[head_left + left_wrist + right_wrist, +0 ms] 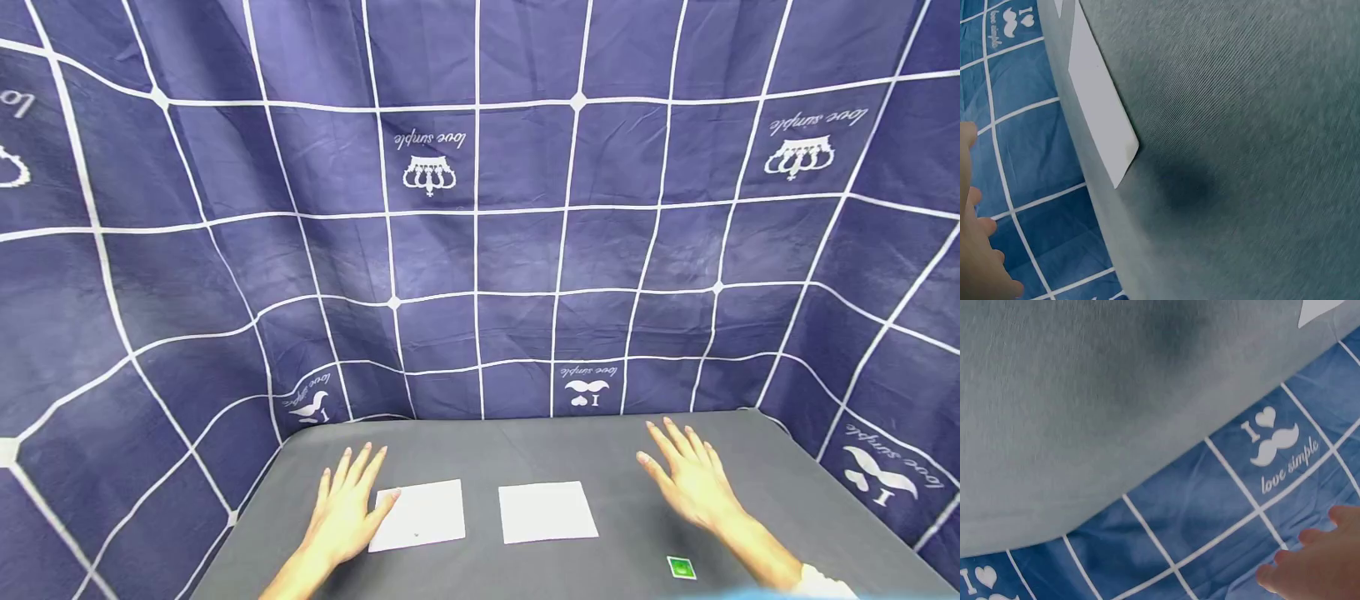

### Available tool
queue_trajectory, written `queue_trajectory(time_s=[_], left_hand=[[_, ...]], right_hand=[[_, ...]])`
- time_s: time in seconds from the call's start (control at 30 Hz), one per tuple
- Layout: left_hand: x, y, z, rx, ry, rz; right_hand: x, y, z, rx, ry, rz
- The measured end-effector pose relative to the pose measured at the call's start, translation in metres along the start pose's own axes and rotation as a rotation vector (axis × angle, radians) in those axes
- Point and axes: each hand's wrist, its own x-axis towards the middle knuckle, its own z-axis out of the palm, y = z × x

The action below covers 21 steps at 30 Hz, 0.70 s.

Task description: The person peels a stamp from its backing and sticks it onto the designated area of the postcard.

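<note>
My left hand (347, 512) is held with fingers spread and straight, its thumb overlapping the edge of a white rectangular sheet (427, 512) in the head view. That sheet bears a small dark mark close to its near edge. A second plain white sheet (547, 512) lies to its right. Farther right, my right hand (693, 483) has its fingers extended and holds nothing. In the left wrist view, the left fingers (982, 231) appear at the left border, apart from the white sheet (1100, 100). The right fingers (1310, 550) show at the lower right of the right wrist view.
A small green square with a pale border (682, 568) lies on the grey tabletop (480, 575), near the right forearm. Dark blue cloth (517, 250) with white grid lines and printed crowns and moustaches hangs behind the table and along both sides.
</note>
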Motion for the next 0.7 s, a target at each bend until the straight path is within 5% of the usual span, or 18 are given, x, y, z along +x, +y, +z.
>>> queue_trajectory(time_s=[0.3, 0.53, 0.7], left_hand=[[-0.012, 0.016, 0.021, -0.036, -0.059, -0.009], [-0.021, 0.043, 0.044, -0.107, -0.044, 0.068], [-0.022, 0.065, 0.061, -0.173, -0.125, 0.084]], right_hand=[[-0.016, -0.007, 0.024, 0.043, -0.037, 0.025], [-0.039, 0.002, 0.034, 0.057, -0.067, 0.063], [-0.060, 0.013, 0.038, 0.056, -0.088, 0.082]])
